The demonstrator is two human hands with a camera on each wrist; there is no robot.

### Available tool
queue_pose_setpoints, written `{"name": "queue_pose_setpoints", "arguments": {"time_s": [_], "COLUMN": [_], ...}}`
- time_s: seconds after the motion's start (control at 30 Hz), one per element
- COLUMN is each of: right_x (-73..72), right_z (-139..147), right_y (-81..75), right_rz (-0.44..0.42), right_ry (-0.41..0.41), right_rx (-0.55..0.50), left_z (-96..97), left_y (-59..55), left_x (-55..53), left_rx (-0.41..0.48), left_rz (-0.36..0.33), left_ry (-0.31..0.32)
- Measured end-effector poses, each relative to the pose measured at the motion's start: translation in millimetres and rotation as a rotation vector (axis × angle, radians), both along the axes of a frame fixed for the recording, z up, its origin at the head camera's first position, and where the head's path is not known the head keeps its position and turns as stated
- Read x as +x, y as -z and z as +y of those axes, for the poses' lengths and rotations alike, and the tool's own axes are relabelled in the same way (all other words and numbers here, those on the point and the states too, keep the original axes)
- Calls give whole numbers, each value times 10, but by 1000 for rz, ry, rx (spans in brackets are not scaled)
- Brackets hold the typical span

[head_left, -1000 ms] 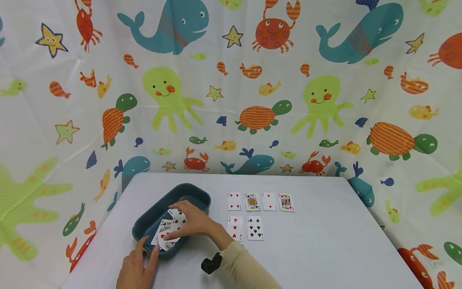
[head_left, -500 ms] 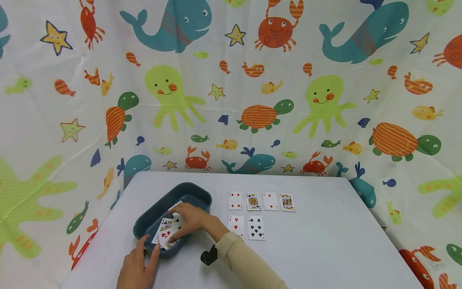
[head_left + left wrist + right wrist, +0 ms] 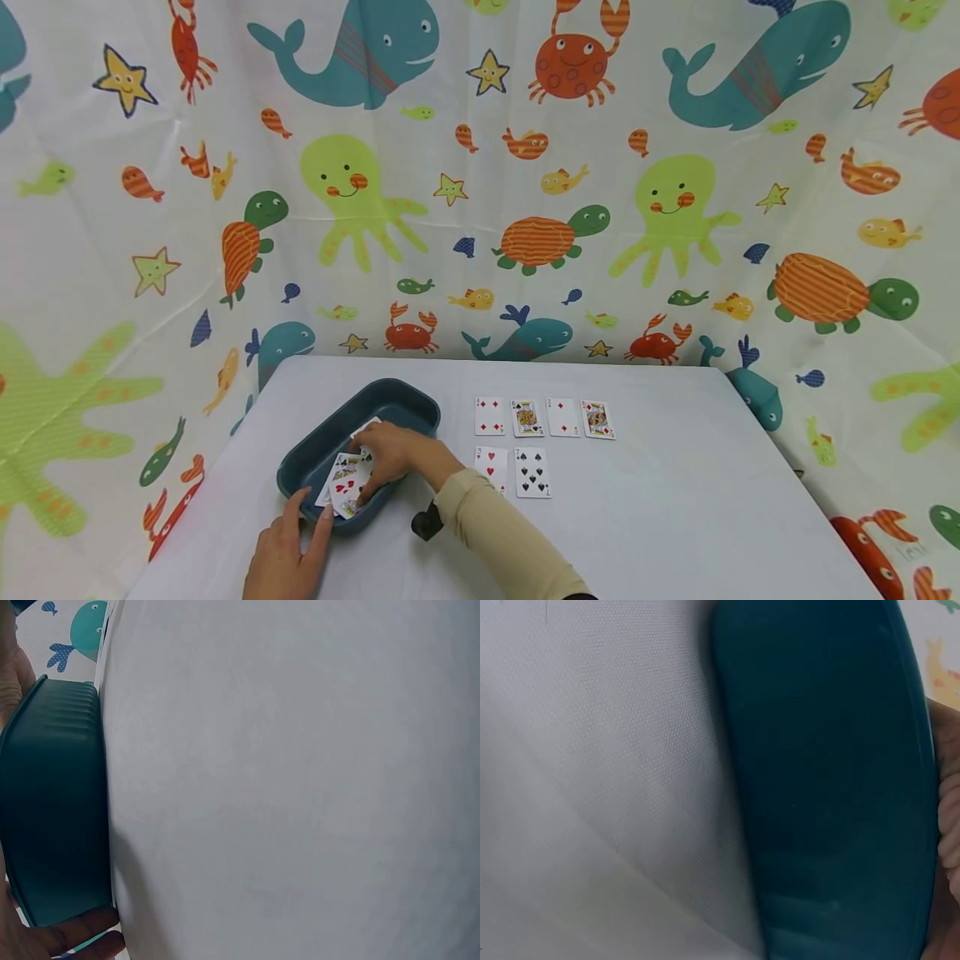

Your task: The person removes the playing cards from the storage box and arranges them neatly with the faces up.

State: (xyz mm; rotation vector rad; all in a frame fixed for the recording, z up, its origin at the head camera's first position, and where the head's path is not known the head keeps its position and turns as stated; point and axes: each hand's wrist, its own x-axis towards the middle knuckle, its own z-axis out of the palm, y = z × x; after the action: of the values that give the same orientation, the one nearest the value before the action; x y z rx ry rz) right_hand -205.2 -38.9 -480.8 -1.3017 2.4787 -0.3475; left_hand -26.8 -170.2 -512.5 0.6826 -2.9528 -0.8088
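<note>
A dark teal tray (image 3: 300, 437) stands on the left of the white table, several playing cards (image 3: 345, 485) lying loose and overlapping inside it. My left hand (image 3: 285, 558) holds the tray's near end, thumb and forefinger at the rim; the left wrist view shows other fingers (image 3: 82, 926) along the outer wall. Over the tray's right side reaches my right hand (image 3: 393, 458), its fingers and thumb curled down on the cards and gripping at them. It hides part of the pile. In the right wrist view, folded skin (image 3: 951, 817) of the hand shows beyond the tray wall (image 3: 832, 787).
Right of the tray, face-up cards lie in two rows on the table (image 3: 660, 500). Four of diamonds (image 3: 489, 417), a king (image 3: 527, 419), a diamond card (image 3: 562, 417) and another king (image 3: 597, 420) form the back row; a heart card (image 3: 491, 468) and a spade card (image 3: 532, 472) the front.
My right hand has lowered onto the cards in the tray, its thumb moving right and its fingers drawing in. My left hand keeps its place at the tray's end.
</note>
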Motion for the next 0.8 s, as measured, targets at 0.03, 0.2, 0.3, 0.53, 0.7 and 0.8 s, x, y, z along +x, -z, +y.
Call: {"name": "queue_pose_setpoints", "arguments": {"time_s": [0.03,0.2,0.3,0.53,0.7,0.8], "right_x": [-2,-11,-15,2,23,30], "right_z": [-13,-75,-102,-167,-187,-188], "right_y": [3,7,4,-24,-35,-32], "right_rz": [7,36,56,119,134,132], "right_ry": [-2,-14,-18,-23,-15,-14], "right_rx": [16,82,117,193,231,230], "left_z": [-2,-17,-22,-16,-13,-12], "left_y": [2,10,15,16,8,0], "left_x": [0,-1,-3,-9,-12,-10], "left_rx": [2,8,6,2,3,6], "left_rz": [-3,-9,-5,3,-8,-17], "left_ry": [1,3,5,4,4,2]}}
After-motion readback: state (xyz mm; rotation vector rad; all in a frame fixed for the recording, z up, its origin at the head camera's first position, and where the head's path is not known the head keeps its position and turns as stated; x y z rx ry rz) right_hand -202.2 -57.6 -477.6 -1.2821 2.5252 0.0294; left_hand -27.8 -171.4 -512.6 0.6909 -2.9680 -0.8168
